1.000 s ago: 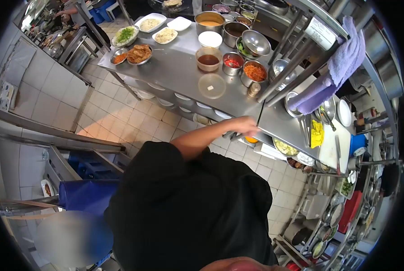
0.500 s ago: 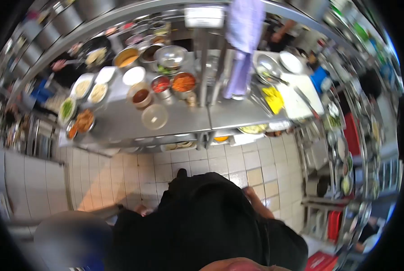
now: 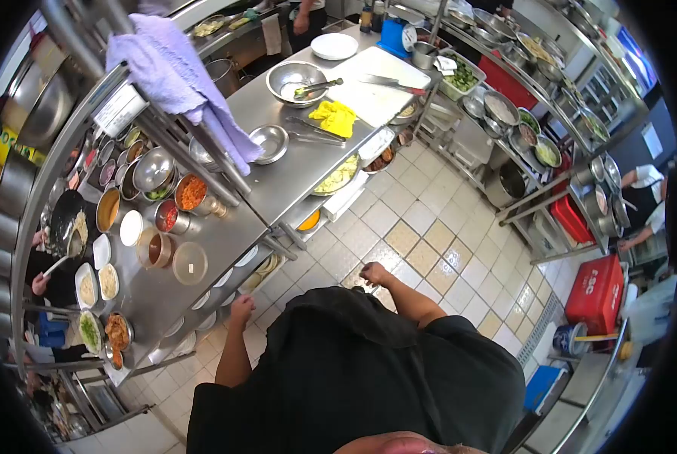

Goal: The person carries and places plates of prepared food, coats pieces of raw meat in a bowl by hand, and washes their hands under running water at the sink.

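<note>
My left hand point(image 3: 242, 312) hangs near the white dishes point(image 3: 246, 256) shelved below the metal surface point(image 3: 281, 181), and my right hand point(image 3: 376, 275) hangs farther right, over the tiled floor point(image 3: 406, 238). Both look loosely curled with nothing visible in them, though I cannot tell how narrow the fingers are. Moving well here, I judge, means keeping my left elbow clear of the surface's edge and stepping steadily.

The tabletop point(image 3: 300, 170) is presenting smooth, lightly reflective metal, the towel point(image 3: 183, 72) is showing matt cloth, and the floor tiles point(image 3: 448, 261) are returning a glossy sheen.
</note>
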Action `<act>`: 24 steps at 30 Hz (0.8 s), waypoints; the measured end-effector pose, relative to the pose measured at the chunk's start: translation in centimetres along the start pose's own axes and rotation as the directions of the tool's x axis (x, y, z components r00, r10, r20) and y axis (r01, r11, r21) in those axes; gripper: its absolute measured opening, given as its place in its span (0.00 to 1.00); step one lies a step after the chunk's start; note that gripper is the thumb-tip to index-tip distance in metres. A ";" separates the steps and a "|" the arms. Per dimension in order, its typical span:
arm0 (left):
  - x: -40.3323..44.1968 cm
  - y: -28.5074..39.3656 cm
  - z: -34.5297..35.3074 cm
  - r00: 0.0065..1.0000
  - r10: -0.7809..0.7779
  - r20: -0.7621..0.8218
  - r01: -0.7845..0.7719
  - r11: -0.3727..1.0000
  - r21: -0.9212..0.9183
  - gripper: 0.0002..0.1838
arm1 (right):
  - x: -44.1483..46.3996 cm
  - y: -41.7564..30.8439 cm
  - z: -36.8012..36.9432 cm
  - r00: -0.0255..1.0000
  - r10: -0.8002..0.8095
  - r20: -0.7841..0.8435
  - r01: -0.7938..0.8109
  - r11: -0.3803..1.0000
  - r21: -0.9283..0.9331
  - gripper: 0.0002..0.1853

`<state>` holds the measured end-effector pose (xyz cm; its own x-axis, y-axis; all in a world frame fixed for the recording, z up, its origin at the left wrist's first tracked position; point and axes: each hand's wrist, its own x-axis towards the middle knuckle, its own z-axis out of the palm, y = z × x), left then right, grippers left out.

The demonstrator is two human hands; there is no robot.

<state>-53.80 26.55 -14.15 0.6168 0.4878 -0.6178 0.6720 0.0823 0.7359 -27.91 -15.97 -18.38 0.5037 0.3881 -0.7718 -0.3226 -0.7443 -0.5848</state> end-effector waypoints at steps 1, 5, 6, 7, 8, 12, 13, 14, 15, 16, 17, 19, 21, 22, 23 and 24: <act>-0.7 0.0 0.0 1.000 0.015 0.027 -0.019 0.989 0.149 0.13 | -0.3 1.8 -0.3 0.996 0.085 -0.018 -0.084 0.995 0.063 0.19; -3.7 -2.4 1.3 0.983 -0.071 0.170 -0.019 0.878 0.479 0.13 | -0.7 14.6 -1.0 1.000 0.017 0.011 -0.016 0.991 -0.134 0.20; -3.9 -3.9 1.5 0.972 -0.144 0.188 0.031 0.865 0.502 0.13 | -0.9 18.5 -0.8 0.998 -0.016 0.059 0.026 0.983 -0.182 0.19; -4.2 -5.0 1.8 0.954 -0.224 0.199 0.091 0.850 0.519 0.13 | -1.4 20.9 -0.8 0.993 -0.045 0.108 0.069 0.971 -0.230 0.19; -4.4 -5.8 2.2 0.934 -0.295 0.201 0.149 0.834 0.532 0.13 | -3.2 21.4 -1.1 0.995 0.008 0.096 0.019 0.961 -0.278 0.18; -3.7 -6.3 4.9 0.875 -0.440 0.200 0.285 0.804 0.521 0.14 | -9.2 24.7 -0.7 0.961 0.278 0.018 -0.269 0.909 0.319 0.16; -3.1 -5.9 5.7 0.872 -0.444 0.208 0.293 0.812 0.506 0.14 | -10.6 24.9 -0.9 0.955 0.296 -0.011 -0.271 0.888 0.372 0.17; -2.1 -5.3 6.7 0.874 -0.436 0.214 0.298 0.829 0.473 0.14 | -11.6 24.9 -1.6 0.915 0.404 0.000 -0.365 0.826 0.431 0.18; -0.9 -4.7 7.7 0.882 -0.414 0.226 0.291 0.854 0.431 0.14 | -12.6 23.7 -2.4 0.862 0.507 0.020 -0.452 0.749 0.485 0.19; 0.2 -3.6 8.7 0.890 -0.391 0.234 0.282 0.876 0.391 0.14 | -12.5 23.9 -3.1 0.855 0.518 0.014 -0.456 0.739 0.497 0.19; 1.3 -2.6 9.8 0.902 -0.349 0.256 0.241 0.896 0.372 0.15 | -12.4 24.1 -3.8 0.848 0.530 0.009 -0.461 0.729 0.507 0.18; 3.2 0.8 11.7 0.921 -0.205 0.331 0.064 0.918 0.392 0.16 | -11.2 23.9 -5.8 0.843 0.538 -0.015 -0.455 0.726 0.515 0.19; 4.6 4.6 13.4 0.913 -0.062 0.403 -0.111 0.913 0.392 0.18 | -9.2 22.5 -8.7 0.875 0.475 -0.093 -0.367 0.775 0.514 0.18; 5.2 6.3 14.3 0.899 0.011 0.438 -0.200 0.901 0.386 0.20 | -7.6 21.2 -10.7 0.894 0.434 -0.113 -0.334 0.812 0.478 0.17; 5.6 8.2 15.3 0.913 -0.019 0.408 -0.148 0.916 0.373 0.20 | -6.0 20.4 -12.7 0.911 0.390 -0.130 -0.299 0.846 0.442 0.17; 6.1 10.1 16.4 0.924 -0.048 0.379 -0.099 0.928 0.359 0.20 | -2.4 21.6 -14.4 0.953 0.188 -0.238 -0.134 0.965 0.227 0.15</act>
<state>-36.56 16.08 -15.04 0.6930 0.1173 -0.7113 0.7098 -0.2839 0.6447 -24.49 -40.79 -25.53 0.6099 0.1004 -0.7861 -0.5602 -0.6469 -0.5174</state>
